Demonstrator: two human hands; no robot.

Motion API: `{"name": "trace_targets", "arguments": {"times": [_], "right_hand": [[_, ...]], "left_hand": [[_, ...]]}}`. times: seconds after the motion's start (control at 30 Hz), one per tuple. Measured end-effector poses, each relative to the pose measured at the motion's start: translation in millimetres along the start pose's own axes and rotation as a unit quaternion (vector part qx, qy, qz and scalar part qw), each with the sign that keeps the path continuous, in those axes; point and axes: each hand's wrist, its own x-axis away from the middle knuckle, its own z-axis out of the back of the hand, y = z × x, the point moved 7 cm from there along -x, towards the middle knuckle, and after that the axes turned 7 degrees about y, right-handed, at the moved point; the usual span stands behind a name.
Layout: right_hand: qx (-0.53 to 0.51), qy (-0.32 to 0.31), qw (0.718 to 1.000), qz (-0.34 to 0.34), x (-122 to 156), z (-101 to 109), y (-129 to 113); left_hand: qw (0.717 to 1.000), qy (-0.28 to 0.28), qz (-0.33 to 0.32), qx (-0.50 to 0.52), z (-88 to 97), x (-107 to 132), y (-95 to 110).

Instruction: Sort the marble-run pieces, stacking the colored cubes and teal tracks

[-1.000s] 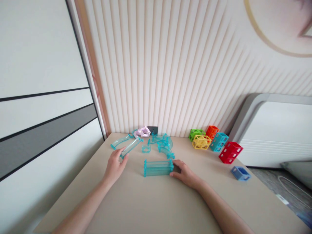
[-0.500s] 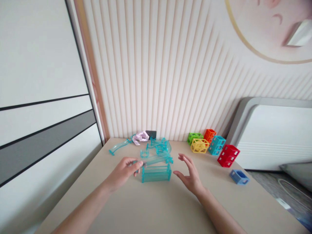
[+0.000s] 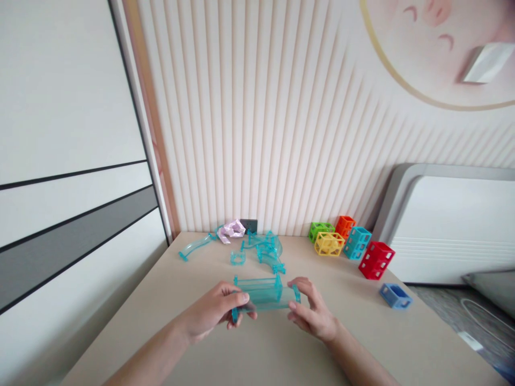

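Observation:
A clear teal straight track piece (image 3: 269,300) hangs just above the beige table (image 3: 257,343), held at both ends. My left hand (image 3: 217,312) pinches its left end and my right hand (image 3: 309,309) pinches its right end. Directly behind it a stack of similar teal straight pieces (image 3: 257,284) rests on the table. Further back lie several teal curved track pieces (image 3: 267,251), a long curved one (image 3: 195,245) to the left and a small teal square piece (image 3: 237,258).
Colourful lattice blocks stand at the back right: green (image 3: 321,230), yellow (image 3: 329,244), orange (image 3: 345,226), teal (image 3: 356,241), red (image 3: 376,260). A blue block (image 3: 396,296) lies nearer the right edge. A crumpled lilac wrapper (image 3: 231,230) sits by the ribbed wall.
My left hand carried the straight piece from the back left across to the front of the stack. My right hand left the stack's end and took the piece's right end.

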Motion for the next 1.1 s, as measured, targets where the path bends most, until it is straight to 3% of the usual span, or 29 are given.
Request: {"name": "trace_targets", "arguments": {"times": [0.1, 0.23, 0.37, 0.53, 0.67, 0.83, 0.93, 1.1], "right_hand": [[0.036, 0.045, 0.998, -0.005, 0.4, 3.3, -2.5], [0.039, 0.018, 0.999, -0.022, 3.7, -4.9, 0.7], [0.034, 0.012, 0.996, -0.085, 6.8, -11.9, 11.9], [0.004, 0.028, 0.975, -0.22, 15.9, -24.8, 33.9], [-0.04, 0.048, 0.951, -0.302, 22.7, -30.9, 48.0], [-0.071, 0.027, 0.934, -0.349, 28.8, -35.9, 56.3], [-0.082, 0.006, 0.925, -0.371, 34.7, -40.3, 60.7], [-0.087, -0.006, 0.911, -0.404, 44.7, -45.3, 67.8]], "left_hand": [[1.0, -0.004, 0.019, -0.007, 1.9, 2.6, -1.8], [1.0, -0.004, 0.019, -0.019, 4.1, 2.9, -2.0], [0.995, 0.043, -0.064, -0.065, 16.7, -1.9, 10.9], [0.96, 0.11, -0.195, -0.17, 39.1, -14.1, 26.6], [0.906, 0.145, -0.265, -0.295, 51.2, -23.9, 18.4], [0.843, 0.202, -0.327, -0.376, 57.9, -20.1, 3.6], [0.834, 0.216, -0.336, -0.381, 59.3, -16.5, -0.8], [0.846, 0.205, -0.324, -0.37, 61.8, -20.9, -9.1]]}}
